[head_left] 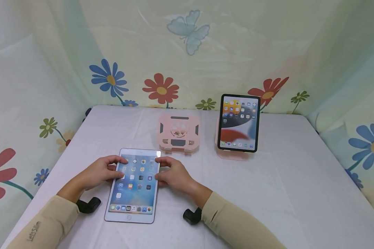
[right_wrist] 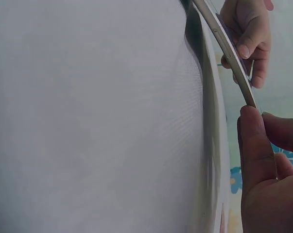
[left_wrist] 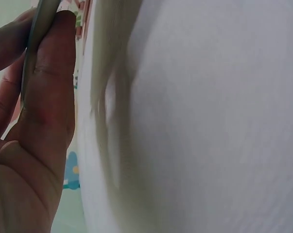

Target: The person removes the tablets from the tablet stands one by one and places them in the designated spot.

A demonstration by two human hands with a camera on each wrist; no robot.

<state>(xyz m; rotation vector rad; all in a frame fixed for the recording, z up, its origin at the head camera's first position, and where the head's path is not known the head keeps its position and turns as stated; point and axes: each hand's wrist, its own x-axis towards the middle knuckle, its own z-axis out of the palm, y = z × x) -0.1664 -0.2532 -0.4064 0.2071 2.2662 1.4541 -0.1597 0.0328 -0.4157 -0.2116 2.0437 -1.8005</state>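
A white-framed tablet [head_left: 134, 186] with its screen lit, showing app icons, is held between both hands over the near left of the table. My left hand [head_left: 101, 171] grips its left edge, thumb and a fingertip over the front. At the right edge, my right hand [head_left: 174, 174] pinches it in the same way. In the right wrist view the tablet [right_wrist: 233, 58] appears edge-on, raised off the cloth at that side, with fingers behind it. The left wrist view shows the tablet's thin edge [left_wrist: 37, 34] between the fingers of the left hand [left_wrist: 34, 126].
Behind the tablet stands a pink folding stand [head_left: 191, 129] with dark pads. To its right, a black-framed tablet [head_left: 239, 124] leans upright on another pink stand [head_left: 233, 155]. A white cloth [head_left: 299, 193] covers the table; flowered curtains [head_left: 237, 45] surround it.
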